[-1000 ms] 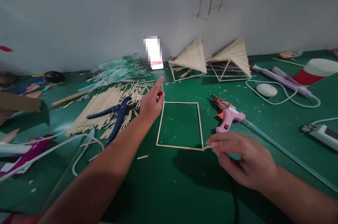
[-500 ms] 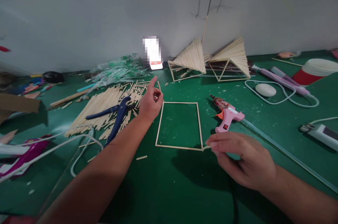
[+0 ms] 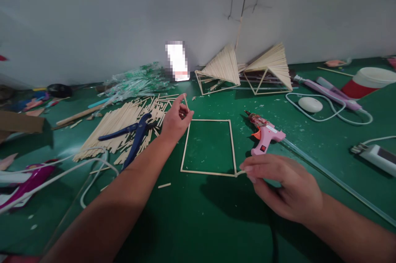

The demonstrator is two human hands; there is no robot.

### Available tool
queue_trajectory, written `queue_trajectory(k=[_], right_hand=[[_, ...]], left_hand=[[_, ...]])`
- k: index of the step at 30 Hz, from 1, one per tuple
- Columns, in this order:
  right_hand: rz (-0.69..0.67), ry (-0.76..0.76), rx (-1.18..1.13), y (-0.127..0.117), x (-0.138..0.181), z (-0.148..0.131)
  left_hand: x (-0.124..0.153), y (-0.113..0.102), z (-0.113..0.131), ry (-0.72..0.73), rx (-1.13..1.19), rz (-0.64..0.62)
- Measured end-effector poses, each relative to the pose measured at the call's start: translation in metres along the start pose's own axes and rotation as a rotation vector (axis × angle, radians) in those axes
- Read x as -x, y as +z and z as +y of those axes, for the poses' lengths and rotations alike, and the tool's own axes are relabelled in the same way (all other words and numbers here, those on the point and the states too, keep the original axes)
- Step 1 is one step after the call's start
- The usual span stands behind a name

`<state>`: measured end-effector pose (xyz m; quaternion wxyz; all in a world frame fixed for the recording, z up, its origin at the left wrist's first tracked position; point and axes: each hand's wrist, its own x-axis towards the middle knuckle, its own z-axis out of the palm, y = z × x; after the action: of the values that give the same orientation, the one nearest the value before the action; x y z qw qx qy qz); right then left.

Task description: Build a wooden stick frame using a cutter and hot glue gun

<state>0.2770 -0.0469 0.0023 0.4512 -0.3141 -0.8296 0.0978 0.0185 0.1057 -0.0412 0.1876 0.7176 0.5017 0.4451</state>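
Pinching thin sticks (image 3: 241, 173), left hand (image 3: 176, 119) and right hand (image 3: 280, 186); label (image 3: 271, 129) on pink glue gun (image 3: 262, 140) unreadable

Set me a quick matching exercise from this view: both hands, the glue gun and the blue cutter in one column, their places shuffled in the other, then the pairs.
Things
1. Left hand
2. Right hand
3. Pink glue gun
4. Blue cutter

Places
A. Lying over the loose sticks
B. At the far left corner of the square stick frame
C. On the green table, just beyond the right hand
D. By the frame's near right corner

Pairs: 1-B, 2-D, 3-C, 4-A
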Motion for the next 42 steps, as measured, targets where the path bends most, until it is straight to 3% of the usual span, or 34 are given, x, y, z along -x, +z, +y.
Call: queue_trajectory(k=[34, 42], right_hand=[[-0.013, 0.069, 0.071, -0.0009, -0.0011, -0.0027], [-0.030, 0.000, 0.094, -0.0026, -0.0009, -0.0008]], left_hand=[[-0.0008, 0.0007, -0.0046, -0.033, -0.053, -0.079], [-0.0002, 0.0003, -0.0048, -0.031, -0.090, -0.085]])
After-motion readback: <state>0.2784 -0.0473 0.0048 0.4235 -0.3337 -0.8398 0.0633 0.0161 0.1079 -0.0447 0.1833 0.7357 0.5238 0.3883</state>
